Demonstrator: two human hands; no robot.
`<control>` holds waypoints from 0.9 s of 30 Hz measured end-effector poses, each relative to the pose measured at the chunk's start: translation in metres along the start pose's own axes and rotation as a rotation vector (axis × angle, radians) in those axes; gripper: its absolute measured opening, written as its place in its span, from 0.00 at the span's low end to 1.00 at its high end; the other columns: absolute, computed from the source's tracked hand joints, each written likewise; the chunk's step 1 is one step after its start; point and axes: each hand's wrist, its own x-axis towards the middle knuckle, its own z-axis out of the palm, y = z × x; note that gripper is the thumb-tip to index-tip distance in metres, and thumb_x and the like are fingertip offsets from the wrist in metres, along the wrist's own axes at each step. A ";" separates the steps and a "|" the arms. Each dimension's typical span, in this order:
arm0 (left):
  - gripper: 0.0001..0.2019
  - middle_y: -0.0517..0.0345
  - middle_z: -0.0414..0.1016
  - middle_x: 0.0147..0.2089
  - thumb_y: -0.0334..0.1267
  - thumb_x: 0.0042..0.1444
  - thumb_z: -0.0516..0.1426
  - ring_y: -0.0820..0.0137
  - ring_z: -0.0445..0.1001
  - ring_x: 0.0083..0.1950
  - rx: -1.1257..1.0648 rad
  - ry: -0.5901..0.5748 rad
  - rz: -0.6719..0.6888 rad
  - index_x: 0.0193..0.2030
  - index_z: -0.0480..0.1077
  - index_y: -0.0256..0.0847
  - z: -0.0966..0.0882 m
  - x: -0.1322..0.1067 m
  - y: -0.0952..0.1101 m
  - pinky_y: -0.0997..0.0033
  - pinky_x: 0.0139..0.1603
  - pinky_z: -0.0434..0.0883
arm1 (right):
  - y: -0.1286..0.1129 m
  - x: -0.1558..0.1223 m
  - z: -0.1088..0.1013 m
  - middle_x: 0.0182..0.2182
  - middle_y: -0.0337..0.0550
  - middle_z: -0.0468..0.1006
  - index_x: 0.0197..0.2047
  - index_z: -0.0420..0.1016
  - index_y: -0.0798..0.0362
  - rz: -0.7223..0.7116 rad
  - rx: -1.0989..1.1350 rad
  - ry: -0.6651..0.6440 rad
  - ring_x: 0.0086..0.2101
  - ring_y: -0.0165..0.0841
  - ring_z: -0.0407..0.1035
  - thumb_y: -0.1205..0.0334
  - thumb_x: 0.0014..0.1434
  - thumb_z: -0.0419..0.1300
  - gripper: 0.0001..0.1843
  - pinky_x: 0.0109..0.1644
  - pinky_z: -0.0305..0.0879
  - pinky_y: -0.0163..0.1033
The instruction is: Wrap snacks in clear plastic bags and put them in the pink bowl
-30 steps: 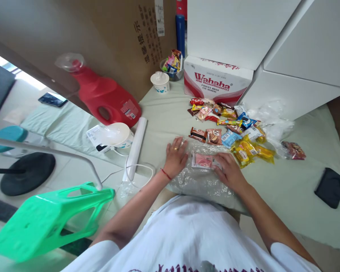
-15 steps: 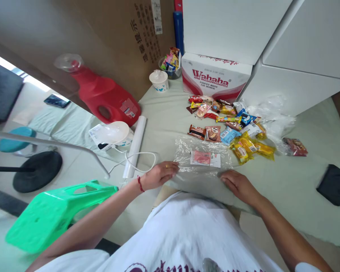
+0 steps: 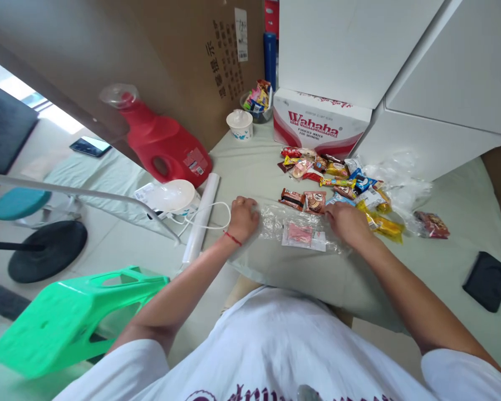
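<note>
A clear plastic bag (image 3: 300, 231) lies folded on the pale green cloth in front of me, with a pink-and-white label (image 3: 303, 235) showing through it. My left hand (image 3: 242, 218) is closed on the bag's left end. At the bag's right end my right hand (image 3: 347, 223) is closed on the plastic. Just beyond the bag sits a pile of small wrapped snacks (image 3: 336, 181), brown, blue, red and yellow.
A Wahaha carton (image 3: 322, 125) stands against white cabinets at the back. A paper cup (image 3: 240, 123), a snack bowl (image 3: 256, 100), a red detergent jug (image 3: 162, 145), a white roll (image 3: 202, 214), a green stool (image 3: 79, 317) and a black wallet (image 3: 486, 278) lie around.
Both hands moved from the bag's near edge away from me to its far part, folding the plastic over so the bag now looks shorter.
</note>
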 end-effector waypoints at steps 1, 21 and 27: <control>0.14 0.42 0.71 0.49 0.29 0.57 0.54 0.55 0.69 0.55 0.001 0.083 -0.003 0.48 0.76 0.33 -0.004 -0.006 0.003 0.54 0.61 0.68 | -0.006 0.008 -0.001 0.42 0.52 0.78 0.47 0.80 0.51 -0.072 0.018 0.026 0.46 0.44 0.69 0.60 0.72 0.48 0.18 0.42 0.61 0.42; 0.17 0.48 0.80 0.39 0.35 0.71 0.50 0.60 0.76 0.46 0.281 -0.352 0.418 0.60 0.74 0.45 0.026 -0.058 0.066 0.65 0.38 0.66 | -0.045 0.034 0.021 0.43 0.51 0.76 0.47 0.77 0.55 -0.372 0.149 -0.093 0.38 0.36 0.69 0.59 0.73 0.52 0.13 0.40 0.57 0.38; 0.14 0.49 0.81 0.38 0.35 0.69 0.53 0.59 0.77 0.45 0.189 -0.340 0.363 0.49 0.80 0.45 0.031 -0.060 0.065 0.64 0.41 0.68 | -0.060 -0.016 0.056 0.43 0.53 0.75 0.66 0.67 0.56 -0.452 0.291 0.037 0.43 0.40 0.69 0.62 0.74 0.50 0.21 0.47 0.66 0.42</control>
